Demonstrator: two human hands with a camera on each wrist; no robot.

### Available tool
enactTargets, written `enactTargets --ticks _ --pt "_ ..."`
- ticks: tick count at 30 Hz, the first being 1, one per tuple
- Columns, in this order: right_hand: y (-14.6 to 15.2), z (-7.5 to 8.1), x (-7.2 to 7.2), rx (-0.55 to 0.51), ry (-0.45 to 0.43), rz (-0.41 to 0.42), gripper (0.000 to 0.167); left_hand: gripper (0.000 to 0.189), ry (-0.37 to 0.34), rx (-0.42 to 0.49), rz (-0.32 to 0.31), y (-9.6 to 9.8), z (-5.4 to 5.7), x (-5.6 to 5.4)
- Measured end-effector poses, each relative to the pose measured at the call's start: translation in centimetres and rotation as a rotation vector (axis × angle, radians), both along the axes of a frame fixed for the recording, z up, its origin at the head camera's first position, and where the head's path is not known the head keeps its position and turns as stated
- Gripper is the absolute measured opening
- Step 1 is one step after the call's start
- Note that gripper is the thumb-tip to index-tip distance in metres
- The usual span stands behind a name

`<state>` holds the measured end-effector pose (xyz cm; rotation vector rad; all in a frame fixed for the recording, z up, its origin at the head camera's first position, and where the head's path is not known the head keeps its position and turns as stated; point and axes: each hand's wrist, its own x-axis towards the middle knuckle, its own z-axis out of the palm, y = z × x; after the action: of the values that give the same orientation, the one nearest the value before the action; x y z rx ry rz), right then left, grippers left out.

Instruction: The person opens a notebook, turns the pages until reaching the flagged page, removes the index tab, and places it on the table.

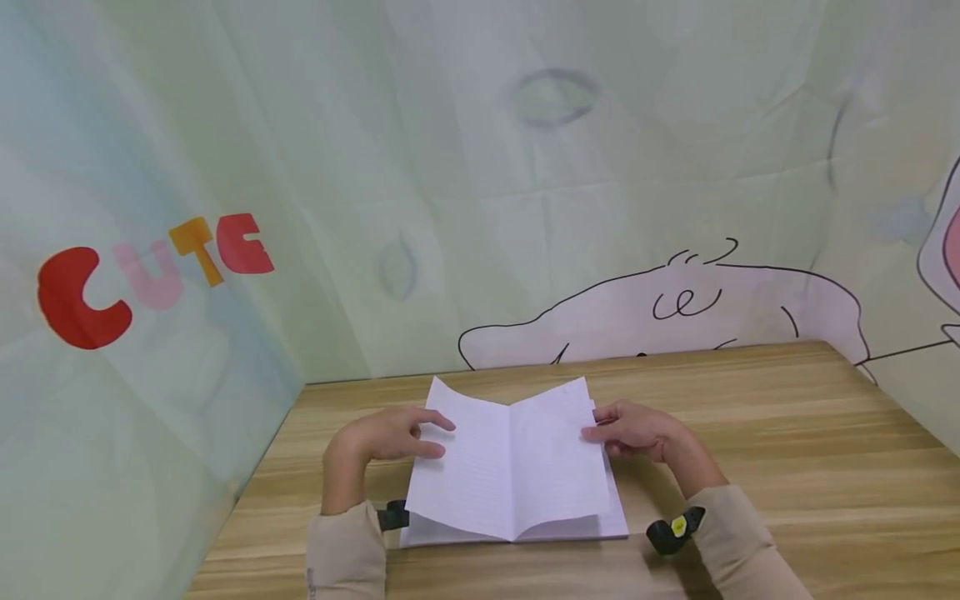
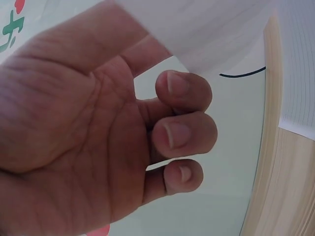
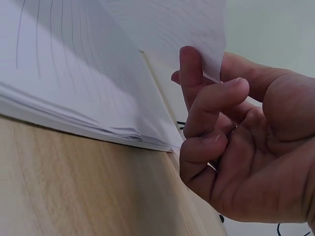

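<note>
An open notebook (image 1: 619, 525) with lined white paper lies on the table, two of its leaves raised from the centre fold. At the outer edge of the left page (image 1: 474, 467), my left hand (image 1: 384, 435) has thumb and forefinger over the paper, its other fingers curled below. The left wrist view shows that page (image 2: 206, 29) crossing in front of thumb and forefinger. My right hand (image 1: 636, 429) pinches the edge of the right page (image 1: 557, 458), thumb on the facing side. In the right wrist view the raised page (image 3: 172, 24) stands above the sheets beneath.
The wood-grain table (image 1: 787, 450) extends to both sides of the notebook. A printed fabric backdrop (image 1: 420, 167) with letters and a line-drawn animal hangs along the table's back and left edges. Dark wrist cameras (image 1: 667, 535) sit at both sleeves.
</note>
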<state>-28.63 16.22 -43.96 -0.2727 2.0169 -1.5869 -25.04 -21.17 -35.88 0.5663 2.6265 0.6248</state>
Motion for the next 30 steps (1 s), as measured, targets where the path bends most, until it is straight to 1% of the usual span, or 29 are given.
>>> enactTargets --ticks 3,8,11,16,19,22,26,29,30 --pt "0.04 -0.01 -0.1 -0.039 -0.026 0.002 0.011 0.042 -0.006 0.0 0.002 -0.09 0.04 0.02" --pt "0.12 0.05 -0.15 -0.098 -0.052 0.005 0.017 0.043 -0.031 -0.009 0.017 -0.09 0.11 0.14" --pt "0.19 0.24 -0.09 -0.125 -0.064 -0.005 0.019 0.043 -0.033 -0.011 0.015 -0.08 0.05 0.16" --pt "0.18 0.51 -0.08 -0.144 -0.067 -0.019 0.009 0.041 -0.042 -0.01 0.014 0.04 -0.04 0.07" --pt "0.2 0.58 -0.13 -0.151 -0.066 -0.021 0.011 0.04 -0.039 -0.005 0.007 0.1 -0.08 -0.01" --pt "0.24 0.56 -0.18 -0.153 -0.059 -0.019 0.012 0.04 -0.022 -0.01 -0.021 0.15 -0.09 -0.05" --pt "0.24 0.49 -0.26 -0.147 -0.048 -0.021 0.012 0.04 -0.022 -0.013 -0.025 0.28 -0.08 -0.12" --pt "0.13 0.44 -0.31 -0.145 -0.039 -0.021 0.013 0.039 -0.034 -0.018 -0.009 0.48 -0.15 -0.23" --pt "0.06 0.43 -0.32 -0.145 -0.034 -0.024 0.013 0.039 -0.035 -0.022 -0.013 0.59 -0.16 -0.27"
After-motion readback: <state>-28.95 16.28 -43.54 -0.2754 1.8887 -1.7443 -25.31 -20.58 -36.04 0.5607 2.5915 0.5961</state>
